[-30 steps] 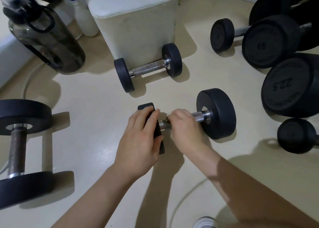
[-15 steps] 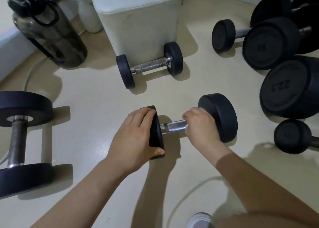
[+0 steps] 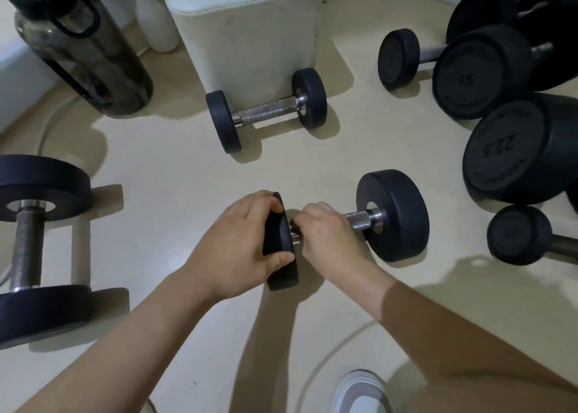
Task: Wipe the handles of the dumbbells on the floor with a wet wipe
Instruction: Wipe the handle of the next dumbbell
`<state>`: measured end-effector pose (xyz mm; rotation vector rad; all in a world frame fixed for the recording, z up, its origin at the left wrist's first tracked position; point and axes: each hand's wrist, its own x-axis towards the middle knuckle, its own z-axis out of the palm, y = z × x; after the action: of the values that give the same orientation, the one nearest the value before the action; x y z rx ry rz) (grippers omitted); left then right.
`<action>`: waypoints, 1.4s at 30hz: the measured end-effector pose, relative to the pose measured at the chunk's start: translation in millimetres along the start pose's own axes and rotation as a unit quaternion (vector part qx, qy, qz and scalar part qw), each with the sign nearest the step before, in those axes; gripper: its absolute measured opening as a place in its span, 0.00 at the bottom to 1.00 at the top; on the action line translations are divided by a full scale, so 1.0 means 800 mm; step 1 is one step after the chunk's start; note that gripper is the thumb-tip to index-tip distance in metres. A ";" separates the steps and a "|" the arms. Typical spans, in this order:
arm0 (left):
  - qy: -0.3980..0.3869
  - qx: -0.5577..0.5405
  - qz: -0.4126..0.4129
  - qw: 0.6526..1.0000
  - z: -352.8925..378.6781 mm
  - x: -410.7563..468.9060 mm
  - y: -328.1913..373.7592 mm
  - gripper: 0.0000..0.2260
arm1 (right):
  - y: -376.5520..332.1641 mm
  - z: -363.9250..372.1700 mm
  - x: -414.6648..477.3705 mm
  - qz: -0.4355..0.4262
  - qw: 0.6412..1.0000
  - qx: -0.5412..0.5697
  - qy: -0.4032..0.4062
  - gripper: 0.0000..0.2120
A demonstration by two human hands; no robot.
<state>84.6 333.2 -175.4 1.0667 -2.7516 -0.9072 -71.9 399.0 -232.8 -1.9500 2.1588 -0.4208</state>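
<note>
Hands working on a black dumbbell that lies on a pale floor, seen from above by a head-worn camera. The left hand grips the nearer weight head, fingers curled over its top rim and thumb pressed against its lower edge, most likely to stop the round weight from rolling or turning while it is cleaned. The right hand is closed in a fist round the metal handle at the end next to that weight head, knuckles up. The wet wipe cannot be seen and is presumably bunched inside the fist against the bar. The rest of the knurled handle shows bare between the fist and the far weight head. It looks like a wiping stroke along the bar is under way. A small dumbbell rests against the foot of a white padded block, which probably keeps it from rolling. A large dumbbell lies well apart at the left edge. Heavier dumbbells, one marked 15 and one marked 22.5, are crowded together at the right. A dark water bottle lies tipped at the upper left. The toe of a white shoe shows at the bottom edge.
</note>
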 end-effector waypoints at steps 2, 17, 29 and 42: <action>-0.017 0.011 -0.009 1.000 0.002 -0.002 -0.004 0.36 | 0.036 -0.011 -0.005 0.034 0.999 -0.032 -0.004 0.11; -0.162 0.161 0.036 0.973 -0.006 0.041 -0.012 0.47 | -0.001 -0.004 -0.015 0.055 0.994 -0.089 -0.012 0.08; -0.204 0.002 -0.008 0.979 -0.008 0.054 -0.023 0.53 | -0.026 0.003 -0.020 0.042 0.997 -0.071 -0.003 0.14; -0.067 0.145 0.017 0.987 0.037 -0.031 0.017 0.62 | 0.050 -0.009 -0.068 0.080 0.990 -0.076 0.083 0.11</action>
<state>88.2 371.8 -188.4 1.0266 -3.0757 -0.6073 -106.1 457.4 -242.0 -1.8547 2.4990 -0.4162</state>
